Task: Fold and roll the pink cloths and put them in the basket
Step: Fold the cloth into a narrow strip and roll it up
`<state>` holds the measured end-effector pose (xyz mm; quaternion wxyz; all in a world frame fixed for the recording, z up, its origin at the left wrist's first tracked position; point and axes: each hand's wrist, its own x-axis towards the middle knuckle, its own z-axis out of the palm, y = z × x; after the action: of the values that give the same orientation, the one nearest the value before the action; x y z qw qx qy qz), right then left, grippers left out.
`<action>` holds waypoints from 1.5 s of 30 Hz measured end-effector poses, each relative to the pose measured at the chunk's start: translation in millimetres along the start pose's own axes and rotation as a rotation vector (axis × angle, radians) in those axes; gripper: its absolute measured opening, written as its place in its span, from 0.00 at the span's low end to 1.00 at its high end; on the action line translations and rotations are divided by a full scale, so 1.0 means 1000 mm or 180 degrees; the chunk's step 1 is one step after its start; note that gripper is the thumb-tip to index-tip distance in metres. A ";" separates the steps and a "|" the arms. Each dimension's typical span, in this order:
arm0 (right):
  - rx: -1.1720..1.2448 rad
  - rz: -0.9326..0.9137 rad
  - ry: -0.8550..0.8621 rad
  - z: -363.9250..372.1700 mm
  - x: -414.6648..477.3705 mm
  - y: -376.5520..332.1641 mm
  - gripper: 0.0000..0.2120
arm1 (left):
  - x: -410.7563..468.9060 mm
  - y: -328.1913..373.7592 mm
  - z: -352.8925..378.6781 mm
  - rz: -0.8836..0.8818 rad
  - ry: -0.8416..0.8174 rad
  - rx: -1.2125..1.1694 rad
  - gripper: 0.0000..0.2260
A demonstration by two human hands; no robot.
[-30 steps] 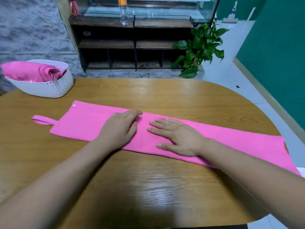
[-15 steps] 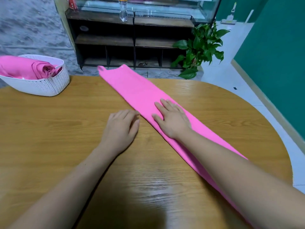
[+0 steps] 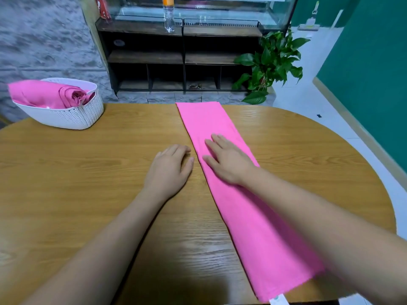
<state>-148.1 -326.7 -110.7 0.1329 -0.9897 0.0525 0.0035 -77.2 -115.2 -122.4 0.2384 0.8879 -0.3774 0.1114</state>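
- Lying as a long narrow folded strip, the pink cloth [image 3: 253, 216] runs from bottom right of frame up to the table's far edge at centre.
- Near end of strip: small white tag [image 3: 278, 301] sticks out at bottom edge of frame.
- Both forearms reach in from the bottom; the R one crosses over the strip's near part.
- Right hand [image 3: 226, 161]: palm down, flat on the cloth approx. mid-frame, fingers straight & slightly spread.
- Left hand [image 3: 169, 170]: palm down on bare wood just left of the cloth edge, fingers straight & close together; can't tell if thumb touches the cloth.
- Table [image 3: 66, 183]: wood-grain top w/ rounded right end.
- Upper left of frame: white basket [image 3: 72, 117] stands on the table, well apart from both hands, w/ rolled pink cloths [image 3: 44, 95] inside, one roll's spiral end facing right.
- Beyond the table: dark shelf unit [image 3: 182, 56] at top centre, bottle [image 3: 169, 16] on top of it.
- Right of shelf: green plant [image 3: 271, 62]; green wall [image 3: 374, 51] at far right.
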 end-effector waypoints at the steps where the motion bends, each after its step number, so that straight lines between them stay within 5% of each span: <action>1: -0.0103 -0.0193 -0.0061 0.001 -0.020 0.005 0.32 | 0.000 0.000 0.000 -0.0007 0.0003 -0.0002 0.12; 9: -0.0289 -0.0557 -0.0088 0.006 -0.125 0.009 0.30 | -0.001 0.002 -0.002 0.0026 0.0012 0.0001 0.12; 20: -0.0153 0.0054 0.0255 0.026 -0.050 -0.053 0.29 | -0.023 0.000 -0.009 0.0049 0.0068 -0.0271 0.12; 32: -0.0142 0.0089 0.0166 0.026 -0.020 -0.065 0.28 | -0.072 0.007 -0.021 0.0377 -0.0919 0.0091 0.29; 45: -0.0074 -0.0069 0.0562 0.039 -0.163 -0.045 0.28 | -0.124 0.028 -0.037 0.1001 -0.0492 -0.0503 0.15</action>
<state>-305.5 -256.7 -133.3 0.1163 -0.9882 0.0533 -0.0846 -183.9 -36.9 -127.7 0.2573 0.8024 -0.5362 0.0487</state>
